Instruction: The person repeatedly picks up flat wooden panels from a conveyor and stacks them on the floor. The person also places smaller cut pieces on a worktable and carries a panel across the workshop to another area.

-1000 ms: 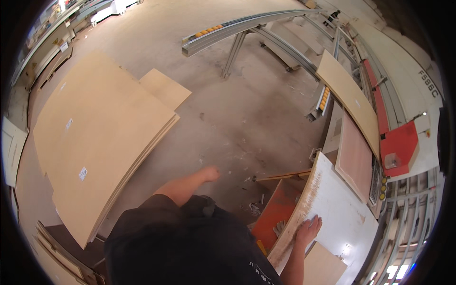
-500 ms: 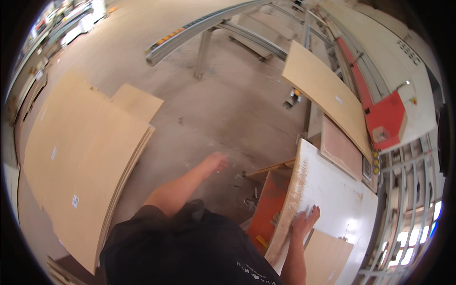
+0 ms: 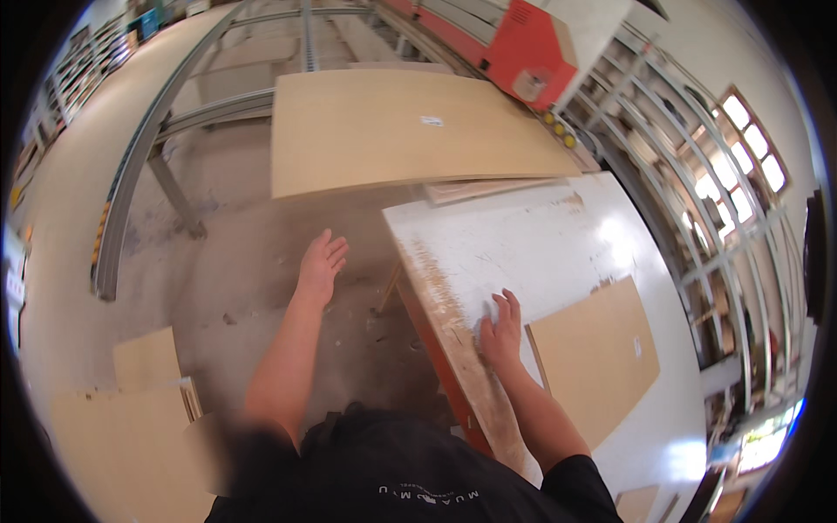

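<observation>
As the head view shows it, both hands are empty: the left hand (image 3: 323,268) hangs over the floor (image 3: 248,253) left of the frame's centre, and the right hand (image 3: 501,333) is at the worn left side of the white table (image 3: 523,231). The large tan panel (image 3: 384,131) lies across the upper middle, its near edge toward the person, while a smaller tan board (image 3: 602,357) rests on the table right of centre, just beside the right hand. The step in hand looks like an approach to the large panel, with nothing yet gripped. Taking it would call for both hands to go farther up the frame and close on its near edge — probably well apart, since so broad a sheet may sag or swing. The left forearm slants up and right, fingers loosely extended and slightly parted. The right forearm leans up and left, fingers partly bent, thumb apart — whether they touch the table, I cannot tell.
</observation>
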The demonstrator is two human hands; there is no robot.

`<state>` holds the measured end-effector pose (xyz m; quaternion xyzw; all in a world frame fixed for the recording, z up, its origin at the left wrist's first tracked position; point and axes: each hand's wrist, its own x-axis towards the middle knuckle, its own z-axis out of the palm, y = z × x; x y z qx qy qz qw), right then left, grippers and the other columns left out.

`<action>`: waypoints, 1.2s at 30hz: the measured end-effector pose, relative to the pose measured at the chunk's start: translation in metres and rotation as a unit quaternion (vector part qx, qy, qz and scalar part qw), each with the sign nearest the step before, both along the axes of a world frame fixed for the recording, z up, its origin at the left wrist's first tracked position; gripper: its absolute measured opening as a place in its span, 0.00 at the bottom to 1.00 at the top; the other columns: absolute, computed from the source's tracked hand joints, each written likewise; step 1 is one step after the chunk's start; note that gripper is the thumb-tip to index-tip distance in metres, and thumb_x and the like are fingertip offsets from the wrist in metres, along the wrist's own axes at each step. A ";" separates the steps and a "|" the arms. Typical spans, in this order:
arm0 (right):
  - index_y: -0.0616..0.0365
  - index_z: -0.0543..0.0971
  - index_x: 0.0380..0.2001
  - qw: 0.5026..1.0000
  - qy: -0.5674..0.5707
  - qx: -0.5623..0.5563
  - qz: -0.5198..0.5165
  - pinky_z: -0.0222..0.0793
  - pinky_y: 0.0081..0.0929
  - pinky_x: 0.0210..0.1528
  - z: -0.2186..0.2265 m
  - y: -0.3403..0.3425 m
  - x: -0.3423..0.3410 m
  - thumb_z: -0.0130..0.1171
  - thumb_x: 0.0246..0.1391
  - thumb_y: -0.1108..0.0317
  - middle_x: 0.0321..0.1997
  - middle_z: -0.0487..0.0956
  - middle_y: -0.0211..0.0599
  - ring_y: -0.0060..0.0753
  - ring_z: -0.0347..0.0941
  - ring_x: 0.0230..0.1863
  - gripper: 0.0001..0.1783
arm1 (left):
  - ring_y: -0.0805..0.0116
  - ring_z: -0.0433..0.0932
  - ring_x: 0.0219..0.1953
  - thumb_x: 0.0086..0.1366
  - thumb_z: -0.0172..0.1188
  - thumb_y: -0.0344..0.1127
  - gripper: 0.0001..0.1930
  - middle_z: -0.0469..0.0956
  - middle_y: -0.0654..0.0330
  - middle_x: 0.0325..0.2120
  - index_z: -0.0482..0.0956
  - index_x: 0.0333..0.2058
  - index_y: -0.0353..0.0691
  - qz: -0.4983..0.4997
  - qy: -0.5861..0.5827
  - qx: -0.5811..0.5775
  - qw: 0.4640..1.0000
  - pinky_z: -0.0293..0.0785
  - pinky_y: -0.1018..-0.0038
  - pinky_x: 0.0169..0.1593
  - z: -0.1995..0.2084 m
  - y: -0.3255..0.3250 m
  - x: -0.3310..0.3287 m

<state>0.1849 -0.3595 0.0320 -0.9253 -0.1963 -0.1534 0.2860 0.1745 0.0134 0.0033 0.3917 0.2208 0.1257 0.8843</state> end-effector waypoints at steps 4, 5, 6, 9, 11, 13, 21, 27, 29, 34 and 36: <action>0.61 0.69 0.53 1.000 0.007 0.006 -0.017 0.57 0.46 0.65 0.001 0.002 0.001 0.53 0.51 0.73 0.64 0.63 0.54 0.58 0.59 0.64 0.23 | 0.58 0.68 0.59 0.64 0.58 0.54 0.38 0.70 0.49 0.55 0.56 0.63 0.35 0.038 -0.008 -0.074 0.997 0.60 0.64 0.62 0.009 -0.028 0.048; 0.61 0.69 0.53 1.000 0.010 0.008 -0.020 0.57 0.47 0.64 0.002 0.002 0.001 0.53 0.51 0.73 0.64 0.63 0.54 0.58 0.59 0.64 0.23 | 0.59 0.69 0.58 0.64 0.59 0.52 0.35 0.71 0.51 0.54 0.59 0.61 0.36 0.062 -0.042 -0.106 0.992 0.60 0.64 0.62 0.011 -0.034 0.058; 0.61 0.70 0.53 0.999 0.025 0.007 -0.023 0.57 0.47 0.64 0.002 0.001 0.002 0.53 0.51 0.73 0.64 0.63 0.54 0.58 0.59 0.64 0.23 | 0.59 0.69 0.58 0.64 0.59 0.51 0.32 0.72 0.52 0.53 0.61 0.59 0.36 0.087 -0.064 -0.139 0.984 0.61 0.63 0.63 0.013 -0.041 0.068; 0.61 0.70 0.52 0.999 0.026 0.017 -0.027 0.58 0.47 0.64 0.005 0.001 0.000 0.53 0.51 0.74 0.64 0.63 0.54 0.58 0.61 0.62 0.22 | 0.59 0.68 0.58 0.65 0.60 0.43 0.27 0.71 0.53 0.54 0.64 0.58 0.36 0.157 -0.124 -0.225 0.954 0.61 0.63 0.64 0.016 -0.065 0.087; 0.60 0.70 0.52 0.998 0.042 0.025 -0.028 0.60 0.46 0.63 0.008 0.003 -0.003 0.54 0.50 0.75 0.64 0.63 0.54 0.59 0.62 0.62 0.23 | 0.59 0.68 0.58 0.65 0.60 0.38 0.25 0.71 0.55 0.55 0.65 0.57 0.36 0.185 -0.137 -0.231 0.945 0.62 0.62 0.64 0.017 -0.081 0.094; 0.59 0.70 0.52 0.996 0.067 0.046 -0.035 0.62 0.45 0.62 0.014 0.002 -0.003 0.55 0.48 0.76 0.64 0.62 0.54 0.59 0.63 0.62 0.24 | 0.61 0.70 0.57 0.65 0.60 0.35 0.22 0.72 0.57 0.53 0.67 0.55 0.37 0.180 -0.141 -0.198 0.953 0.65 0.60 0.62 0.017 -0.089 0.094; 0.55 0.75 0.49 0.974 -0.162 -0.107 -0.120 0.57 0.48 0.64 0.073 -0.148 0.200 0.58 0.48 0.73 0.57 0.72 0.48 0.54 0.62 0.62 0.22 | 0.55 0.69 0.58 0.61 0.56 0.28 0.26 0.71 0.54 0.55 0.64 0.59 0.37 0.216 -0.029 -0.135 0.967 0.67 0.57 0.62 0.021 -0.056 0.035; 0.68 0.69 0.58 0.924 0.259 -0.103 -0.262 0.58 0.40 0.66 0.052 -0.265 0.423 0.38 0.65 0.49 0.61 0.69 0.60 0.54 0.63 0.65 0.33 | 0.58 0.69 0.58 0.64 0.52 0.32 0.24 0.71 0.53 0.55 0.64 0.59 0.34 0.250 0.010 -0.121 0.960 0.66 0.61 0.63 0.036 -0.029 -0.006; 0.71 0.70 0.57 0.916 0.298 0.018 -0.268 0.60 0.34 0.63 0.050 -0.273 0.434 0.44 0.64 0.47 0.59 0.73 0.53 0.44 0.67 0.61 0.35 | 0.58 0.69 0.58 0.64 0.52 0.32 0.23 0.72 0.53 0.55 0.65 0.58 0.34 0.264 -0.004 -0.116 0.958 0.66 0.62 0.63 0.042 -0.027 -0.014; 0.70 0.71 0.57 0.892 0.332 0.169 -0.256 0.62 0.35 0.61 0.062 -0.258 0.374 0.45 0.63 0.46 0.57 0.75 0.52 0.43 0.69 0.58 0.35 | 0.61 0.73 0.55 0.67 0.50 0.35 0.20 0.75 0.55 0.52 0.68 0.55 0.33 0.261 -0.020 -0.074 0.962 0.67 0.66 0.61 0.054 -0.025 -0.032; 0.70 0.71 0.56 0.892 0.320 0.195 -0.254 0.62 0.35 0.61 0.065 -0.251 0.334 0.45 0.63 0.46 0.56 0.75 0.52 0.43 0.69 0.58 0.35 | 0.60 0.73 0.55 0.67 0.50 0.35 0.20 0.74 0.54 0.53 0.67 0.55 0.31 0.273 -0.030 -0.059 0.960 0.66 0.66 0.62 0.060 -0.019 -0.045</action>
